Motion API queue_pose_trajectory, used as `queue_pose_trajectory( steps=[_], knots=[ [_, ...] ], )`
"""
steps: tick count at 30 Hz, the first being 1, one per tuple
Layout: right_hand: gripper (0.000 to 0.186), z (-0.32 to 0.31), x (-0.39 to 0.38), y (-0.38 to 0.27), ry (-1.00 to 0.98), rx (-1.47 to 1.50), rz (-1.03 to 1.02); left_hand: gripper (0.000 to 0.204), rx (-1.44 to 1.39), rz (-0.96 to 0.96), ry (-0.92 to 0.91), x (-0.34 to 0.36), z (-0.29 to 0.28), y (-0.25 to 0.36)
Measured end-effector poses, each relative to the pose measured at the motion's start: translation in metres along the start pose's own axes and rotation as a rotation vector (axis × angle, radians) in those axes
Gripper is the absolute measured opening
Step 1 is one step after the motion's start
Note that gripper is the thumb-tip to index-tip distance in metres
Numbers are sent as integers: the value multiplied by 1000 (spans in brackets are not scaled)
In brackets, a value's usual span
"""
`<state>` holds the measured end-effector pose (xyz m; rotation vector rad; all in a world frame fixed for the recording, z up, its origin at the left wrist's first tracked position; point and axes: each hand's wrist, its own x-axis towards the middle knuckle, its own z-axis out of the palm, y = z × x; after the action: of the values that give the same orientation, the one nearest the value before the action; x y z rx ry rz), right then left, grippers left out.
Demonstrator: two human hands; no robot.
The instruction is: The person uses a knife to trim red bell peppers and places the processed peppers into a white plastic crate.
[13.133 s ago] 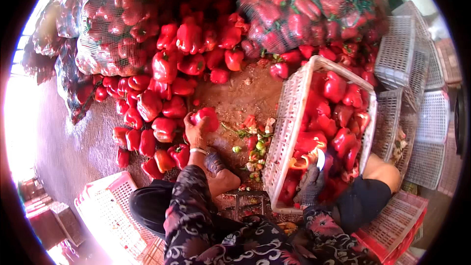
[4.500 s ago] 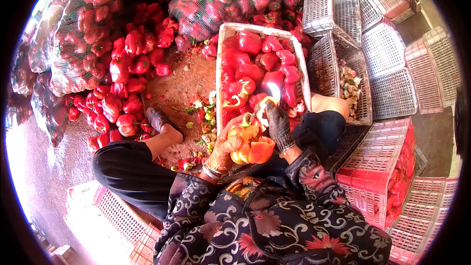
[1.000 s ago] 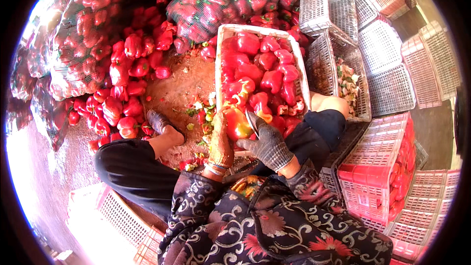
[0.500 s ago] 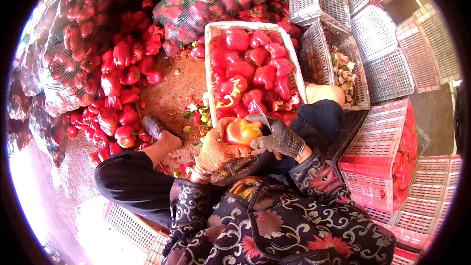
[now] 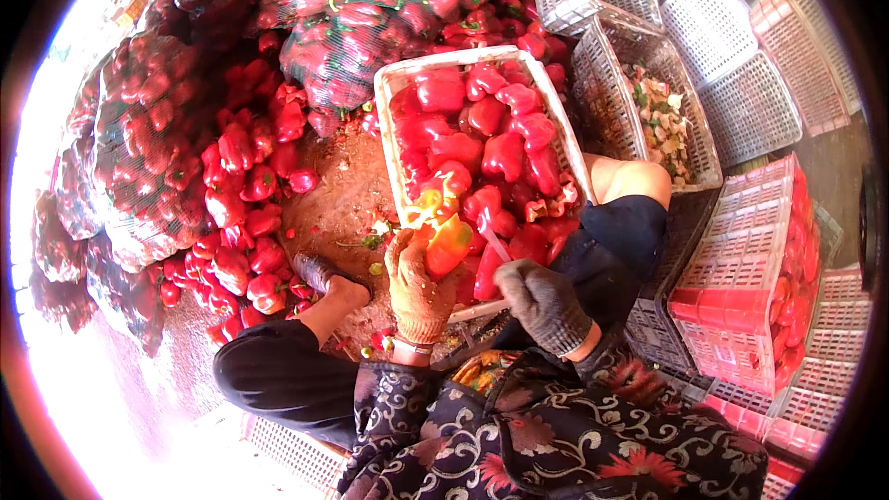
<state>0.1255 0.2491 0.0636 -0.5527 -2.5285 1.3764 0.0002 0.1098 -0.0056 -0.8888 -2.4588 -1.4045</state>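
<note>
My left hand (image 5: 417, 285), in an orange-tan work glove, is closed round an orange-yellow bell pepper (image 5: 449, 245) at the near left edge of a white crate (image 5: 576, 162). Red bell peppers (image 5: 503, 156) lie inside that crate, some with yellow patches. Just to the right, my right hand (image 5: 542, 304) wears a dark grey glove and is closed on a knife. The knife's blade (image 5: 497, 244) points away from me over the crate; its handle is hidden in the fist.
Loose red peppers (image 5: 250, 264) lie on the floor at left, beside stuffed net bags (image 5: 148, 148). To the right, a crate (image 5: 602, 83) holds pale scraps (image 5: 662, 130). A red-and-white crate of peppers (image 5: 732, 287) stands near my right knee, among more plastic crates (image 5: 750, 111).
My left hand has moved forward with the orange-yellow pepper to the crate's edge. My right hand has drawn away from the pepper, toward the right and nearer, still with the knife.
</note>
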Motion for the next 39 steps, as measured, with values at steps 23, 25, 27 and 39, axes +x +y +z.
queue_pose_trajectory(
  steps=[23,25,27,39],
  knots=[
    [16,4,16,31,-183,-663,-130,54,54,-120,-122,0,13,7],
    [19,-4,23,36,-169,-713,-198,55,21,-139,-168,2,14,8],
    [21,-11,37,51,-192,-764,-182,57,-43,-158,-216,10,17,15],
    [16,-35,58,117,-234,-760,-76,57,-546,-532,-296,15,15,-1]
  ],
)
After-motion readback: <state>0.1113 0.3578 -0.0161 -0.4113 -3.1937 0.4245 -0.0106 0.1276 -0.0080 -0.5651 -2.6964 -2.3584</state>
